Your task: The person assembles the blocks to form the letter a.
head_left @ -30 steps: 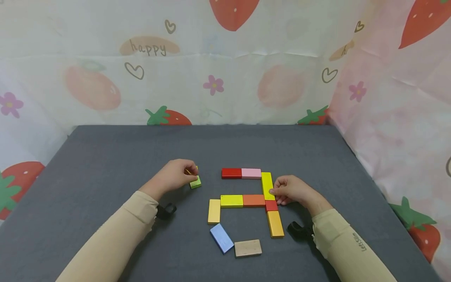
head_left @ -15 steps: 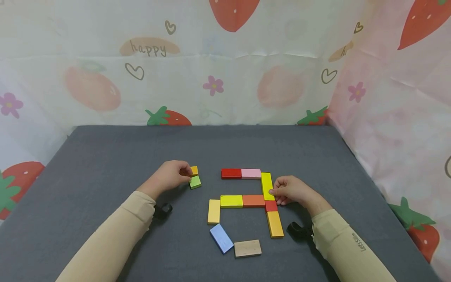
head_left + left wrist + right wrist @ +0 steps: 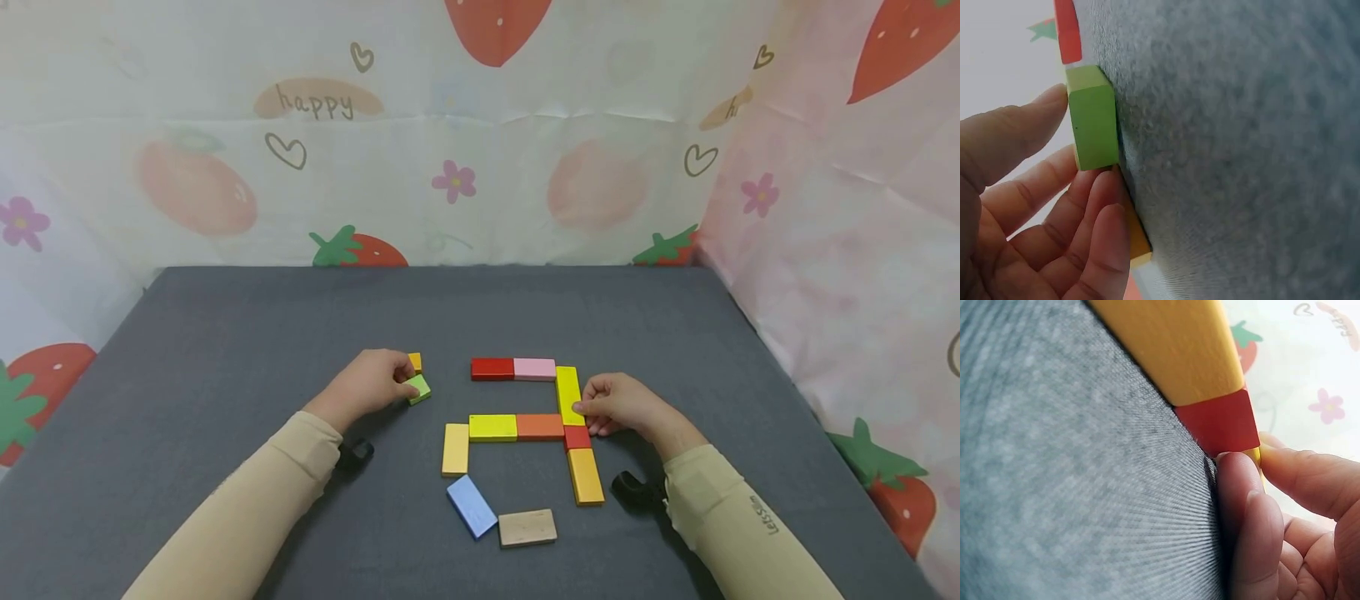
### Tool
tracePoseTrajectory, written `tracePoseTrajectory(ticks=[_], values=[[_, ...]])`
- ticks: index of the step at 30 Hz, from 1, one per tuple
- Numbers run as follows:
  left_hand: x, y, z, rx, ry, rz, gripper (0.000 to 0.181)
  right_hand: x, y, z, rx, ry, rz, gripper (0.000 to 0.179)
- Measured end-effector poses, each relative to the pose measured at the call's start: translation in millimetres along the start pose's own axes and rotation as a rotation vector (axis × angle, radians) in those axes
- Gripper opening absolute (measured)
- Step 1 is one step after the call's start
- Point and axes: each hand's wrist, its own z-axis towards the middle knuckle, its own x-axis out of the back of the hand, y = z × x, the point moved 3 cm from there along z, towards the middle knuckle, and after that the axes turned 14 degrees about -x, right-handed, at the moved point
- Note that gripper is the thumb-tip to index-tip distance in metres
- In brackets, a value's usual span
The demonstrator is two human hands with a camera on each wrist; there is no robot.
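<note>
In the head view my left hand (image 3: 369, 383) holds a small green block (image 3: 422, 390) at the left of the block layout. The left wrist view shows the thumb against one side of the green block (image 3: 1094, 128) and fingers behind and below it. An orange block (image 3: 416, 362) lies just beyond, partly hidden by the fingers. My right hand (image 3: 633, 410) pinches a long yellow block (image 3: 567, 385), thumb on its top and fingertips at its right side. Touching that block's near end is a small red block (image 3: 577, 437).
A row of red (image 3: 492, 369) and pink (image 3: 535, 369) blocks meets the yellow one. Below run yellow (image 3: 492, 428) and orange (image 3: 540, 427) blocks, with pale yellow (image 3: 455, 450), blue (image 3: 472, 507), wooden (image 3: 528, 528) and amber (image 3: 586, 477) blocks nearer on the grey table (image 3: 262, 333).
My left hand draws back from the orange block, then comes nearer and takes the green block, which shifts slightly right and turns. The right hand stays in place.
</note>
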Motion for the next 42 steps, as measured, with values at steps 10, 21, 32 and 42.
tracePoseTrajectory(ticks=[10, 21, 32, 42], values=[[-5.6, 22.8, 1.0, -0.017, -0.052, 0.079, 0.019, 1, -1, -1.2, -0.015, 0.004, 0.006, 0.019], [-0.1, 57.7, -0.3, -0.044, -0.016, 0.062, 0.023, 0, 0, -1.9, -0.002, -0.005, 0.008, 0.020], [-20.0, 121.9, -0.3, -0.192, -0.137, -0.128, 0.019, 0, 0, -0.7, -0.014, 0.001, 0.009, 0.019], [-43.1, 152.1, 7.6, -0.235, -0.259, -0.212, 0.012, 1, 0, -0.3, 0.013, -0.015, 0.016, 0.019]])
